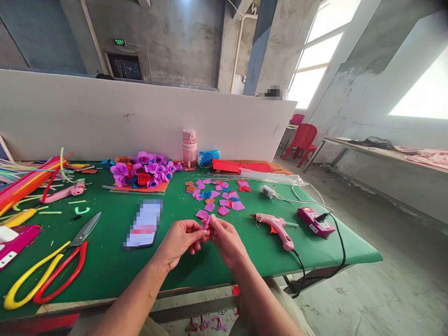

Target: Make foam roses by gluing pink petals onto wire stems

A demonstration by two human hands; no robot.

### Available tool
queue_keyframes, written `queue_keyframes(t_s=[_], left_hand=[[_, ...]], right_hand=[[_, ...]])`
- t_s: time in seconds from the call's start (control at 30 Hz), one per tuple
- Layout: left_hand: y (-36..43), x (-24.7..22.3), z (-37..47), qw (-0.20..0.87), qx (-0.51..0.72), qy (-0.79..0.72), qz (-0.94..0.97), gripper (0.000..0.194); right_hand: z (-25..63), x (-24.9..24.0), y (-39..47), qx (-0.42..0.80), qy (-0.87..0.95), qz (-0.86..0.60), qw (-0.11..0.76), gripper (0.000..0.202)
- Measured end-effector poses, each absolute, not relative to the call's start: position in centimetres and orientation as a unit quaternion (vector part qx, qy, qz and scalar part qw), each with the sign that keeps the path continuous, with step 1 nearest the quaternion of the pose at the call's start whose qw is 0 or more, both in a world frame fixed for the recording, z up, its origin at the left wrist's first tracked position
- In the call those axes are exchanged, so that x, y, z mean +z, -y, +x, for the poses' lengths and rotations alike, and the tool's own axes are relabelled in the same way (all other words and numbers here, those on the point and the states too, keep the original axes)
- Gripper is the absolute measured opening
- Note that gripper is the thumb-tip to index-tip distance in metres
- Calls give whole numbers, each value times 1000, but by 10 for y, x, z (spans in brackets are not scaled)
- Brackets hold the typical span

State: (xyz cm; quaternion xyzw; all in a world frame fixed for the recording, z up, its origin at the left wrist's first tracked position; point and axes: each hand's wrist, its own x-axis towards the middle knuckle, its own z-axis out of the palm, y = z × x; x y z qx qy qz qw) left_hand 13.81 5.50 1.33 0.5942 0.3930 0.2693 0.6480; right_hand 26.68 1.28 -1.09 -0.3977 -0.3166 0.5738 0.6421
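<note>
My left hand (185,238) and my right hand (224,238) meet over the front of the table, fingertips pinched together. Between them is a narrow purple petal (207,222), seemingly rolled, with a thin wire-like line showing faintly below the fingers. Just beyond the hands lie loose cut petals (223,211) in purple, red, blue and orange. A pink glue gun (276,227) rests on its side to the right of my right hand. Left of my left hand lies a phone (144,224), its screen blurred out. Much of the held petal is hidden by my fingers.
Large scissors (66,261) with yellow and red handles lie open at the left. Finished purple and red roses (150,169) are heaped at the back, near a pink bottle (189,149). A magenta power strip (316,222) and its cable occupy the right side of the green table (353,249).
</note>
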Motion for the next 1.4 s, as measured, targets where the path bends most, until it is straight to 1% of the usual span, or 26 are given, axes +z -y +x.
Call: queue_keyframes(t_s=[0.07,0.13,0.27,0.4,0.53,0.63,0.8,0.93,1.1,1.2,1.3,1.37,1.4], left_hand=[[-54,13,139,645,272,-396,595,23],[-52,12,140,640,275,-401,595,23],[-52,13,140,647,267,-405,588,25],[-54,13,138,673,245,-399,573,28],[-54,11,138,689,231,-391,565,26],[-54,9,138,692,226,-391,563,25],[-55,8,137,704,224,-389,551,24],[-60,7,135,753,240,-372,487,23],[-67,1,133,792,267,-354,419,23],[-68,-1,133,796,273,-350,411,23],[-67,-1,133,800,273,-342,410,23],[-66,-1,133,804,269,-335,411,22],[-65,-1,134,806,266,-331,412,22]], right_hand=[[266,-12,-12,545,352,-419,636,27],[266,-13,-12,529,358,-436,634,26],[269,-12,-13,549,351,-440,618,30],[274,-8,-13,589,322,-413,616,40],[276,-8,-13,570,330,-416,627,30],[276,-10,-14,561,330,-422,631,28],[280,-12,-17,515,295,-450,667,30],[288,-13,-18,488,237,-443,713,28],[292,-14,-17,518,263,-439,685,33],[290,-14,-17,489,300,-460,678,25],[287,-15,-17,456,311,-472,687,24],[283,-15,-17,481,312,-461,677,21],[280,-15,-17,509,312,-448,665,25]])
